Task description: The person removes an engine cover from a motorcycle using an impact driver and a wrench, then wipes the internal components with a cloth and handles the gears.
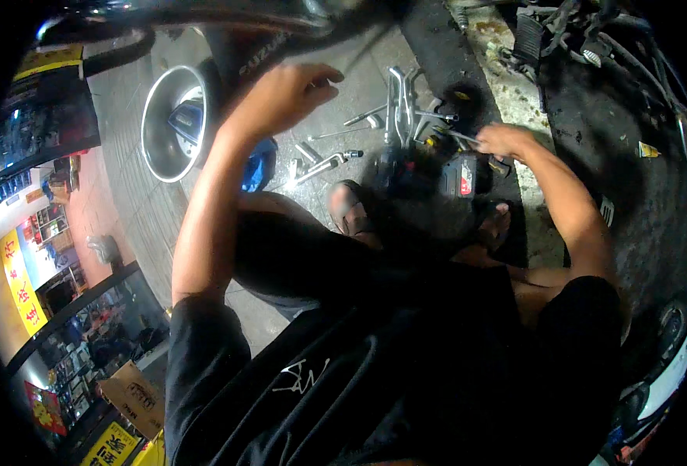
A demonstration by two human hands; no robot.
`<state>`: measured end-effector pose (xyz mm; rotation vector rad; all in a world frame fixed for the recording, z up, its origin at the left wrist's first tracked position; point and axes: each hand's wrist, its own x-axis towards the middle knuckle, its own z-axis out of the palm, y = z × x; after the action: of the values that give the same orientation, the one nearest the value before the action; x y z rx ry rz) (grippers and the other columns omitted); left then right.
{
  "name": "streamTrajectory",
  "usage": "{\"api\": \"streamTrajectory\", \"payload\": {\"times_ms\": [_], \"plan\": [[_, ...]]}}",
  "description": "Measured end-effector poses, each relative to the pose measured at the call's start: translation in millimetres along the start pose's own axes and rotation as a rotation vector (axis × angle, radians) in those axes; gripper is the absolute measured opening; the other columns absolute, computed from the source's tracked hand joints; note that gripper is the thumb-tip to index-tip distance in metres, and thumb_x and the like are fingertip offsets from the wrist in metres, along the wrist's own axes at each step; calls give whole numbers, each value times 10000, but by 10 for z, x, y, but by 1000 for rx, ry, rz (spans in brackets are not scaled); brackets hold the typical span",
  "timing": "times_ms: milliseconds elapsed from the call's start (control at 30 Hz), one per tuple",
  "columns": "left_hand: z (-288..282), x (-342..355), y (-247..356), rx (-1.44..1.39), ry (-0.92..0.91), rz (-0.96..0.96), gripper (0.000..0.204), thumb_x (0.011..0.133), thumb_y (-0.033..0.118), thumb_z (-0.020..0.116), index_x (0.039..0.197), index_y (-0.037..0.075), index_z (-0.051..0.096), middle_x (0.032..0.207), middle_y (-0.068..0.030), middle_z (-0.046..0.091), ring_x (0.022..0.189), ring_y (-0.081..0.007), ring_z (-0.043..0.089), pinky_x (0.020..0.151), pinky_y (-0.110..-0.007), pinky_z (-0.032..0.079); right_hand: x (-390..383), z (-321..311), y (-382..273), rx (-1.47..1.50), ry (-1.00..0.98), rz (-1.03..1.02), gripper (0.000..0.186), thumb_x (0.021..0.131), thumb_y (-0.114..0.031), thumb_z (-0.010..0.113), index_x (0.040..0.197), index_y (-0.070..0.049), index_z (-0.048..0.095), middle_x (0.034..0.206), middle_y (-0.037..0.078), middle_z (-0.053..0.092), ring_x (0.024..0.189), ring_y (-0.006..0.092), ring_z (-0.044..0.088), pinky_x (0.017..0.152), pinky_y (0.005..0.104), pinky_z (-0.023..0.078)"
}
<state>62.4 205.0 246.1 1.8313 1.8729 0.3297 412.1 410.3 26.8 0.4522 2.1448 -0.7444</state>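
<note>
My left hand [297, 97] is raised over the floor at upper left of centre, beside a dark vehicle part. Its fingers are loosely bent and apart, and I see nothing in them. At right of centre my right hand [508, 142] is closed around the end of a slim metal tool [462, 136], whose exact kind I cannot make out. That tool points left over a pile of hand tools, where two long silver hand tools [394, 109] lie side by side. Just below my right hand stands a dark battery pack with a red label [465, 179]. Several silver sockets and bars [312, 165] lie near my foot.
A round metal basin [174, 124] holding a blue item stands at left. Dark vehicle parts [281, 19] hang along the top edge. More mechanical parts [577, 39] lie at upper right. A shop front with a yellow sign [21, 283] is at far left.
</note>
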Motion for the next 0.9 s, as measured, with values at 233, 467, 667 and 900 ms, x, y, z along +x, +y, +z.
{"api": "streamTrajectory", "payload": {"times_ms": [233,467,667,900], "plan": [[1267,231,-938,24,-462,-31,320,922,329,574,1077,67,674,970,-164,695,898,-348,668,815,-425,513,-20,784,555,-104,396,249,262,883,-295,587,928,-39,625,965,163,676,894,353,652,761,480,511],[3003,733,-1148,-295,-171,-742,576,845,543,603,1046,8,668,1047,-230,673,1015,-382,639,865,-448,498,397,326,-894,440,686,-74,251,872,-302,623,1002,-88,633,935,161,664,909,380,631,769,463,503],[3236,621,-911,-492,-77,-844,575,754,507,673,1070,26,672,1072,-233,670,1045,-349,645,874,-442,506,1460,235,-1237,778,898,144,443,852,-438,625,1034,-35,649,1006,206,673,972,387,631,833,468,494],[3293,244,-662,-716,115,-770,395,843,329,620,1030,-20,604,871,-261,670,872,-426,656,775,-481,494,1343,-183,-1599,779,1022,-16,266,873,-333,607,916,-74,650,933,152,688,864,380,648,743,464,501]]}}
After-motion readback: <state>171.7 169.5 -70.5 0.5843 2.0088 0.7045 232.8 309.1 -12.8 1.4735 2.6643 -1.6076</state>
